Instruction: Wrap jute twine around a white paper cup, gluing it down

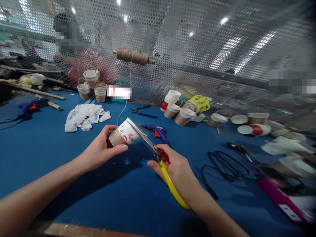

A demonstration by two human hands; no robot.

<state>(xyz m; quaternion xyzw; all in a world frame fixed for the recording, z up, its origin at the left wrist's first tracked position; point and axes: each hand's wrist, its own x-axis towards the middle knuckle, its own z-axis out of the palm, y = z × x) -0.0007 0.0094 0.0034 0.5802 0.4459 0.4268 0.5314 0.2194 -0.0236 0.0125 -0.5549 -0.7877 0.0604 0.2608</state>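
My left hand (105, 144) grips a white paper cup (126, 132) from below and behind, holding it tilted above the blue table. Brown twine is wound round the cup's lower part, and red and black print shows on its bare white part. My right hand (177, 168) is closed around the handles of scissors (170, 184), yellow and red. Their metal blades point up and left, with the tips at the cup's rim. A blue glue gun (158, 130) lies just behind the scissors. From the cup a strand of twine (122, 112) runs up toward a twine roll (133, 56).
Twine-wrapped cups with handles (100, 93) stand at the back left near crumpled white cloth (85, 117). Pliers (145, 113) lie at centre back. More cups (184, 116), black cable (224, 164) and a purple power strip (281, 200) are to the right. Another glue gun (31, 107) lies left.
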